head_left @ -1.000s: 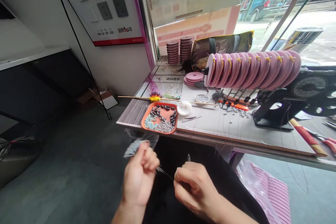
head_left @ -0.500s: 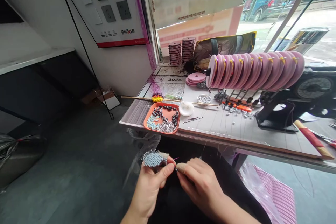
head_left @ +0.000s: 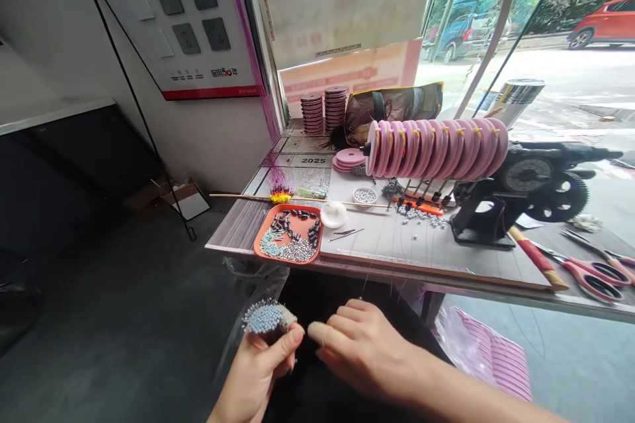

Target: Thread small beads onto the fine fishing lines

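My left hand (head_left: 268,357) is closed round a thick bundle of thin rods with pale blue-grey heads (head_left: 264,317), its thumb pressed against the fingers. A beige cover (head_left: 286,317) wraps a fingertip beside the bundle. A short way to the right, my right hand (head_left: 364,347) has its fingers curled and pressed together, with a similar cover (head_left: 320,332) on the index finger. Whatever lies inside that grip is hidden. Both hands are over my dark lap, in front of the table edge, and apart from each other.
On the table (head_left: 238,228) are an orange tray (head_left: 257,248) with beads and small parts, a white disc (head_left: 333,215), a small bowl (head_left: 364,195), and a black hand-cranked machine (head_left: 483,218) with pink spools (head_left: 436,149). Scissors (head_left: 595,277) lie at the right. Fine threads hang over the front edge.
My right hand has moved away from the left, leaving a gap where their fingertips met. My left hand still holds the bundle. The camera view has turned to the right.
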Action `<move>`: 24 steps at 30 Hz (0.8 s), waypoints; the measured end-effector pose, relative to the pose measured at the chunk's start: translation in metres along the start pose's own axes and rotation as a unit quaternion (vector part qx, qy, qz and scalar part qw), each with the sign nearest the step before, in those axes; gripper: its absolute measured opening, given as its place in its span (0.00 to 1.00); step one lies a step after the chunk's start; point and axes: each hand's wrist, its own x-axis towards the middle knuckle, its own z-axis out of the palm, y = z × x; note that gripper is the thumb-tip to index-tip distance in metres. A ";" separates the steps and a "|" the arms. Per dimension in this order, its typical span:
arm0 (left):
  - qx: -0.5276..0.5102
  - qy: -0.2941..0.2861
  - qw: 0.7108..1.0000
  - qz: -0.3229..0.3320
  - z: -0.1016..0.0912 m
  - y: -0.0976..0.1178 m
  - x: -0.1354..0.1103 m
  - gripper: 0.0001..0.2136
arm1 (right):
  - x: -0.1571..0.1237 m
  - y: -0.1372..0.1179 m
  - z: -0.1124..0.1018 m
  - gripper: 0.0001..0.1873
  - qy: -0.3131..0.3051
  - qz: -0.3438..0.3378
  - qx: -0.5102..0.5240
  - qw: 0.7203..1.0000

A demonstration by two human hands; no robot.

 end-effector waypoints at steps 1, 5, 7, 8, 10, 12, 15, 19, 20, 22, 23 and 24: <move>0.000 0.001 1.000 0.007 0.001 -0.001 0.001 0.12 | 0.002 -0.001 0.001 0.05 -0.010 0.015 0.018 1.000; -0.043 0.013 0.999 0.025 0.002 -0.005 0.002 0.13 | 0.005 -0.011 0.014 0.11 0.051 0.047 0.052 0.996; -0.043 0.017 0.999 0.016 -0.001 -0.007 0.001 0.12 | 0.003 -0.012 0.017 0.14 0.066 0.019 0.024 0.997; -0.032 0.019 0.999 0.009 -0.003 -0.007 0.000 0.12 | 0.002 -0.009 0.016 0.14 0.056 -0.002 0.004 0.998; -0.002 0.028 1.000 -0.001 -0.007 -0.006 0.000 0.12 | 0.001 -0.003 0.012 0.13 0.022 -0.042 -0.021 0.999; 0.006 0.032 0.999 0.001 -0.008 -0.006 0.001 0.12 | 0.003 0.002 0.009 0.11 0.001 -0.046 -0.015 0.999; -0.038 0.050 0.998 0.019 -0.004 -0.006 0.003 0.13 | 0.009 -0.003 0.019 0.06 0.012 0.010 0.057 0.998; -0.108 0.070 0.992 0.012 0.001 -0.007 0.001 0.14 | 0.016 -0.020 0.042 0.06 0.083 0.096 0.113 0.985; -0.110 0.064 0.992 0.005 0.000 -0.007 0.000 0.14 | 0.015 -0.022 0.043 0.08 0.091 0.088 0.100 0.987; -0.083 0.048 0.995 0.002 -0.004 -0.007 -0.001 0.13 | 0.013 -0.017 0.035 0.11 0.080 0.027 0.051 0.995; -0.058 0.043 0.997 0.008 -0.007 -0.007 -0.002 0.13 | 0.011 -0.010 0.025 0.12 0.075 -0.013 0.014 0.997; -0.029 0.043 0.998 0.020 -0.009 -0.008 -0.003 0.13 | 0.009 0.000 0.012 0.10 0.051 -0.064 -0.024 0.996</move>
